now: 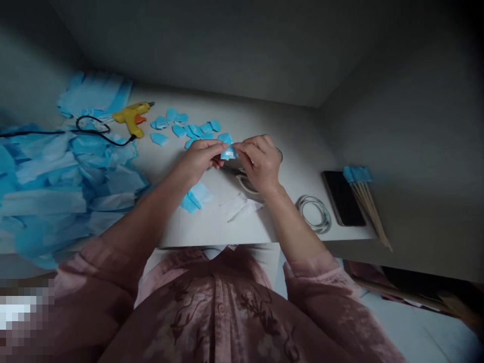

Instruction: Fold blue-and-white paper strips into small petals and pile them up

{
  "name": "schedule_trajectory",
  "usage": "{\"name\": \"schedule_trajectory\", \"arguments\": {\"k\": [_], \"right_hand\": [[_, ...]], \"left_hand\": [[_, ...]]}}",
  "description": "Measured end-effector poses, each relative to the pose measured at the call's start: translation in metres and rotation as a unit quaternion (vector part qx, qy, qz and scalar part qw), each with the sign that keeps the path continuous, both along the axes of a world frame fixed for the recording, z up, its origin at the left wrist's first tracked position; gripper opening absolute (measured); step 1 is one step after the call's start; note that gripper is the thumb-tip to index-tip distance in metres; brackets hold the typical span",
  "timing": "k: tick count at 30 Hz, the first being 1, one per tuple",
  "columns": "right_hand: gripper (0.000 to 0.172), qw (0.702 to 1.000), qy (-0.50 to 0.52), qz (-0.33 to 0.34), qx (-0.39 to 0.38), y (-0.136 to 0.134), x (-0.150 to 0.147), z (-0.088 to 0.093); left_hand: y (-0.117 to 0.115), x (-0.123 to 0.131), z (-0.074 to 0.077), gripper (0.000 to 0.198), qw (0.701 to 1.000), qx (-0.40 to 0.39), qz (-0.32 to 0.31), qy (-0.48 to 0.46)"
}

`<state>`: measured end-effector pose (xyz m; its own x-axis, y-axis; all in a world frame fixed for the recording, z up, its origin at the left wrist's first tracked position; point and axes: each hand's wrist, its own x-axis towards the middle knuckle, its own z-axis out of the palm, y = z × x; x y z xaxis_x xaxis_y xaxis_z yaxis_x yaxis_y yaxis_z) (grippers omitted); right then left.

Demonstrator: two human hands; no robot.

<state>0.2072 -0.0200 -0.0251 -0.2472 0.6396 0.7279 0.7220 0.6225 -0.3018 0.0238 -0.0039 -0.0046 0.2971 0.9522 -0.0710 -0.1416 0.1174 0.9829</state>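
Between my two hands, above the white table (295,166), is a small light-blue fabric piece (228,153). My left hand (206,155) pinches it from the left with thumb and fingers. From the other side, my right hand (260,160) has its thumb and fingertips pressed together at the edge of the piece. Beneath my right hand lie scissors (245,182) with pale handles, partly covered. Several small cut blue pieces (192,130) are spread on the table just beyond my left hand. Closer to me rest a larger blue scrap (194,198) and some white scraps (244,206).
A large heap of blue and white fabric (71,176) covers the left side. Behind it lies a yellow glue gun (133,117) with a black cord. To the right are a coiled cable (313,214), a dark phone (343,198) and wooden sticks (368,204) with blue tops. Walls enclose the table's back and right.
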Motion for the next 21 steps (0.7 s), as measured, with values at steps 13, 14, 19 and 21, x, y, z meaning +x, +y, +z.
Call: {"name": "schedule_trajectory", "arguments": {"k": [13,14,19,21], "right_hand": [[0.034,0.997,0.016,0.056,-0.054,-0.0008,0.0008,0.0023],[0.035,0.994,0.049,0.062,-0.076,0.0002,0.0005,0.0021],[0.046,0.947,0.225,0.079,-0.215,0.0055,0.0009,0.0006],[0.050,0.928,0.259,0.095,-0.249,0.0067,0.0007,-0.0009]], "left_hand": [[0.0035,0.0005,-0.0027,0.019,0.999,-0.003,0.033,-0.033],[0.0031,0.0003,-0.0019,0.020,0.999,0.003,0.031,-0.022],[-0.0021,0.0018,0.0046,0.020,0.998,0.029,0.037,0.035],[-0.0034,0.0033,0.0052,0.019,0.997,0.042,0.042,0.047]]}}
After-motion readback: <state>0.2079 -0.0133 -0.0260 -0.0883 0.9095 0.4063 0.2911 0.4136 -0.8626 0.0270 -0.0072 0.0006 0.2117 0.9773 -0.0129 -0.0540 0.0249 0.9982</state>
